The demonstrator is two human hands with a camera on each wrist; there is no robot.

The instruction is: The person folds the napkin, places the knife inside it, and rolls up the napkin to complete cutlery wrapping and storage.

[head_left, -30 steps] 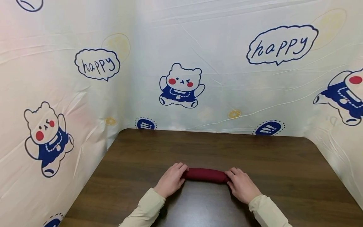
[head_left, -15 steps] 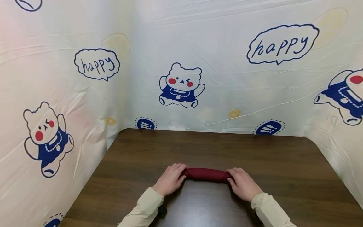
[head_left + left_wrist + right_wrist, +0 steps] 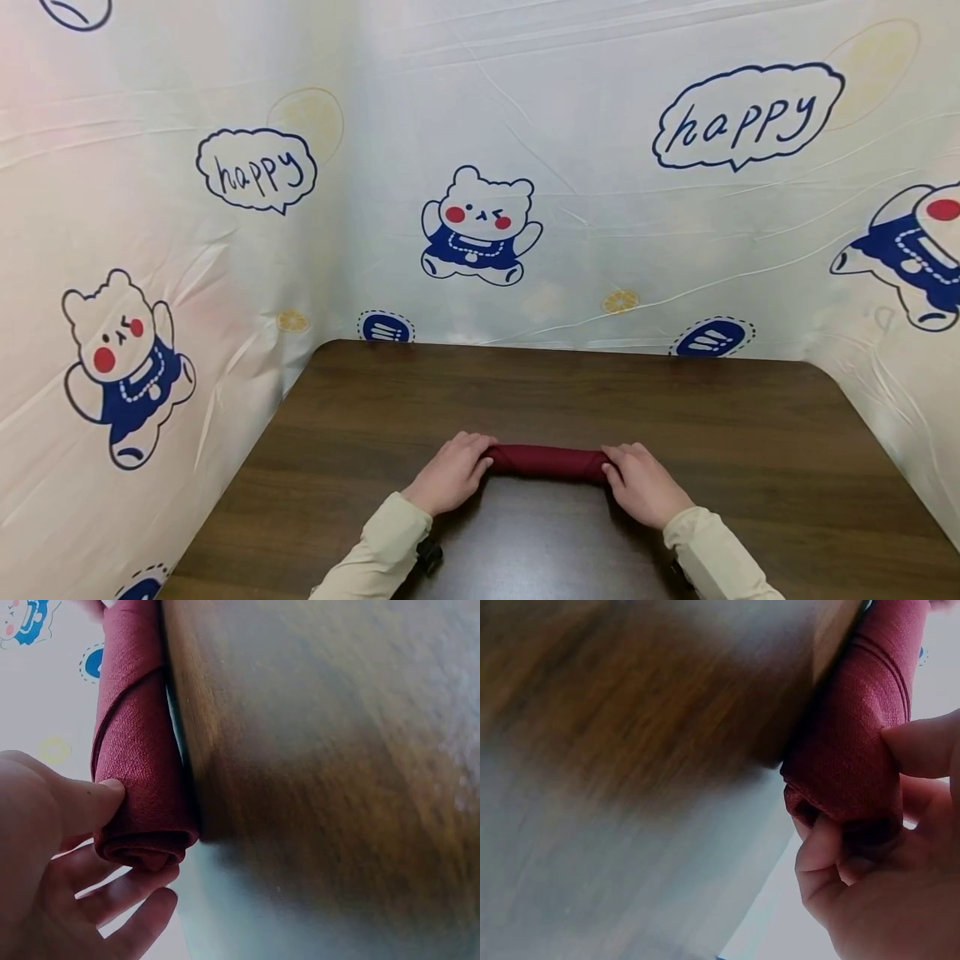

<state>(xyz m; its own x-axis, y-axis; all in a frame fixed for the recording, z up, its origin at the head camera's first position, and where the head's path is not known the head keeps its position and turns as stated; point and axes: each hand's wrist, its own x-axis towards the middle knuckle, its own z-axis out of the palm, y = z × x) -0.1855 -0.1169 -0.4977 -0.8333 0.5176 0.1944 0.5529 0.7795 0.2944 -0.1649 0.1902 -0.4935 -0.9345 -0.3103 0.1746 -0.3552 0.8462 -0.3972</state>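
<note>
A dark red cloth (image 3: 549, 463), rolled into a tube, lies crosswise on the brown table (image 3: 555, 392). My left hand (image 3: 452, 472) grips its left end. In the left wrist view the thumb presses the side of the roll (image 3: 142, 742), and the spiral of layers shows at its end. My right hand (image 3: 643, 485) holds the right end. The right wrist view has the thumb on the outside of the roll (image 3: 847, 739) and a finger at its open end. A diagonal edge of cloth crosses the roll near the left hand.
A pale curtain (image 3: 585, 242) printed with cartoon bears and "happy" bubbles surrounds the table at the back and both sides. A small black object (image 3: 429, 555) sits at the left cuff. Light reflects off the tabletop in front of the roll.
Both hands have drawn slightly apart, the left one to the left and the right one to the right. The roll has turned a little, and a diagonal cloth edge now shows near its left end.
</note>
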